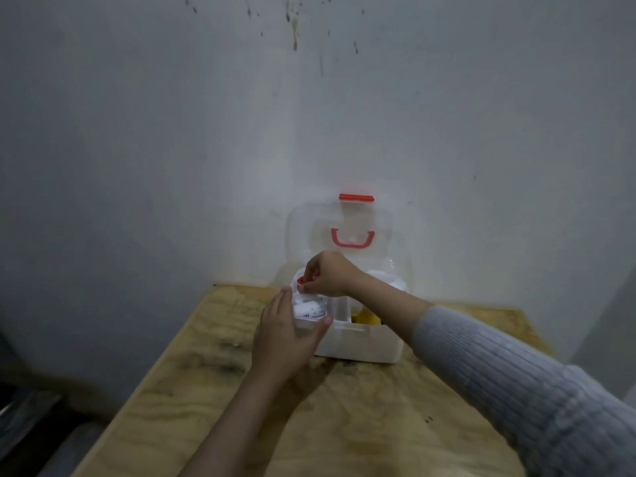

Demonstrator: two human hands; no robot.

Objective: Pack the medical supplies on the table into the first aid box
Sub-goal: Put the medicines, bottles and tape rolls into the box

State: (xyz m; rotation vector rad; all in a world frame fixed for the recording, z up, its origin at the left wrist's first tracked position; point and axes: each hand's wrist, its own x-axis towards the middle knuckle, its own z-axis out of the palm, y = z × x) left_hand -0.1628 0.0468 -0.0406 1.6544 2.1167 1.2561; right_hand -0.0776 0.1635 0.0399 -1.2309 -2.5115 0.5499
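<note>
A: Entry, left of the first aid box (358,342): the person's left hand (285,335) lies flat and spread on the box's left corner, steadying it, closed on nothing.

B: Above the left compartment?

A: The right hand (327,273) pinches a small red-capped item (300,280) at the fingertips, just over white packets (311,309). What the item is cannot be told.

B: Right of that?

A: Something yellow (364,318) sits mid-box; the clear lid (347,232) stands open behind.

B: Advice: lower the item straight down beside the packets and keep the brace on.
</note>
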